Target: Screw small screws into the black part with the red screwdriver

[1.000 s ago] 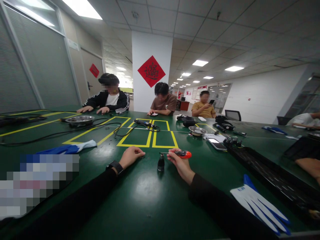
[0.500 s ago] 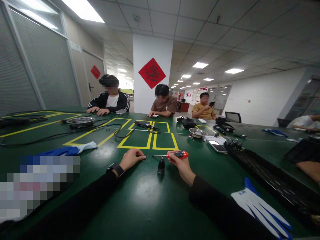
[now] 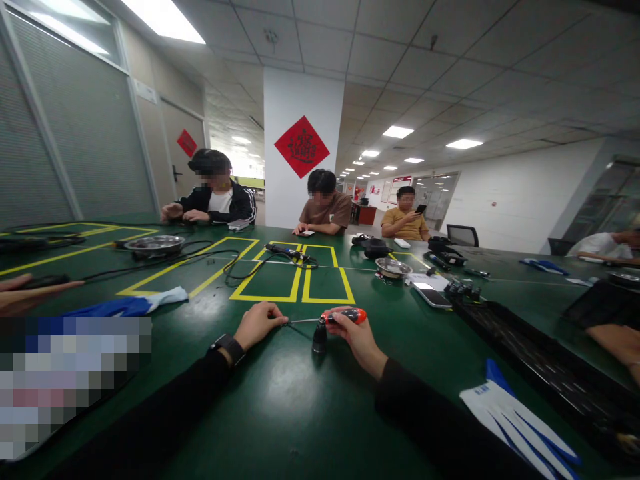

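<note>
Screwdriver shift: since the earlier frame half a second ago, the screwdriver (image 3: 356, 316) has moved leftward — its tip, then short of the left fingers, now reaches them.
New at the left edge: a co-worker's hand (image 3: 25, 301) with a dark handheld device (image 3: 46, 281) has come into view.
Right hand: the person's right hand (image 3: 361, 343) grips the red-and-black screwdriver handle between thumb and fingers, the shaft pointing left, nearly level above the table.
Left hand: thumb and fingertips of the left hand (image 3: 257, 327) are drawn together at the screwdriver's tip; anything pinched there is too small to tell. A dark watch (image 3: 230, 348) encircles the wrist.
Black tapered part: this bottle-shaped piece (image 3: 319, 341) stands upright on the green table (image 3: 295, 400) between the hands, its narrow top just beside the front of the handle — whether they touch cannot be told.
Yellow tape outlines (image 3: 327, 301): these mark the tabletop beyond the hands; a cabled black tool (image 3: 285, 251) lies across them.
Right of the hands: a metal bowl (image 3: 393, 268), a smartphone (image 3: 431, 293), a long black tray (image 3: 535, 360) and a white-and-blue glove (image 3: 505, 407).
Left of the hands: a second blue-and-white glove (image 3: 120, 308) and, farther off, another metal bowl (image 3: 155, 245).
</note>
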